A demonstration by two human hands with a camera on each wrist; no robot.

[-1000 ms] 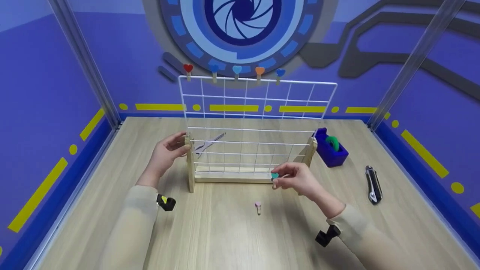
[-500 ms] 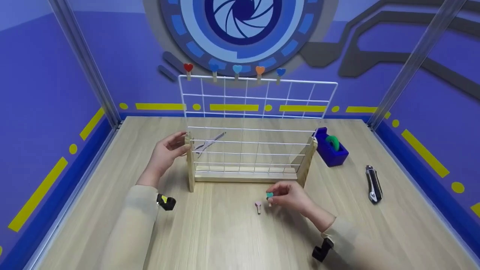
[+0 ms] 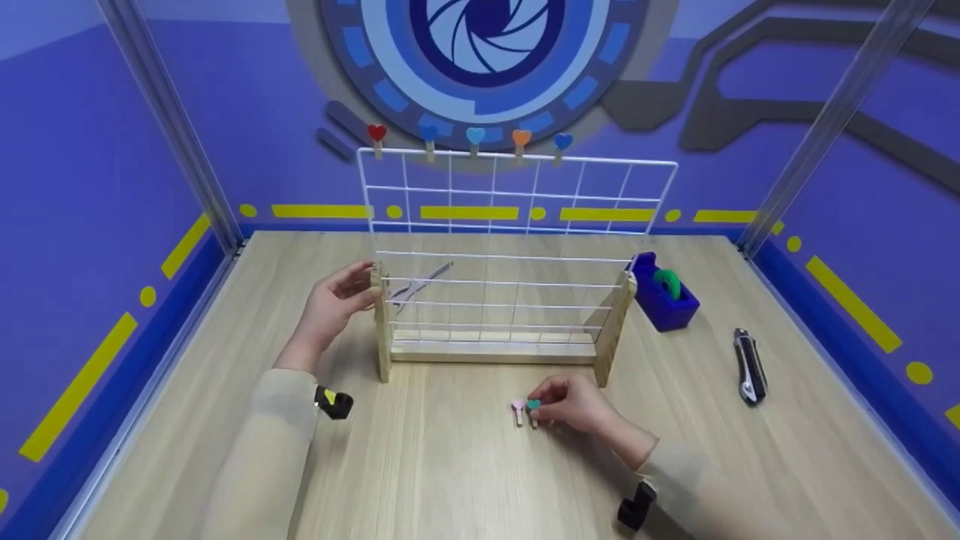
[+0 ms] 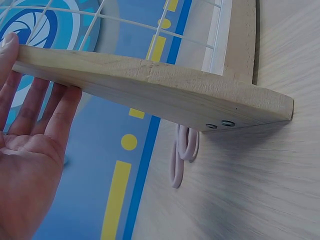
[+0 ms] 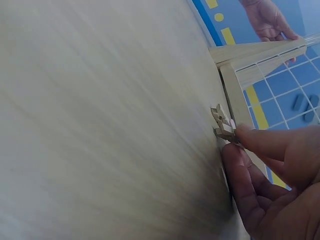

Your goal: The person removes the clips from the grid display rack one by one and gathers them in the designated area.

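Observation:
In the head view, my left hand [image 3: 328, 307] grips the wooden side post [image 3: 381, 330] of a stand that carries a white wire grid [image 3: 630, 160]. The left wrist view has the thumb on one side of that post [image 4: 150, 82] and the fingers on the other. Low in front of the stand, my right hand [image 3: 577, 409] pinches a clothespin with a teal heart [image 3: 533, 405]. Just left of it on the table lies a clothespin with a pink heart [image 3: 518, 407]. Several heart clothespins, red [image 3: 376, 133], blue, light blue and orange [image 3: 521, 138], sit along the grid's top wire.
Scissors [image 3: 421, 283] lie behind the grid, their handles [image 4: 187, 142] showing beneath the post in the left wrist view. To the stand's right are a blue tape dispenser [image 3: 664, 309] with green tape and a utility knife [image 3: 750, 367]. Blue panels enclose the table.
My right hand has come down and toward me from the grid's lower right, bringing the teal-heart clothespin beside the pink one. My left hand keeps its place on the post.

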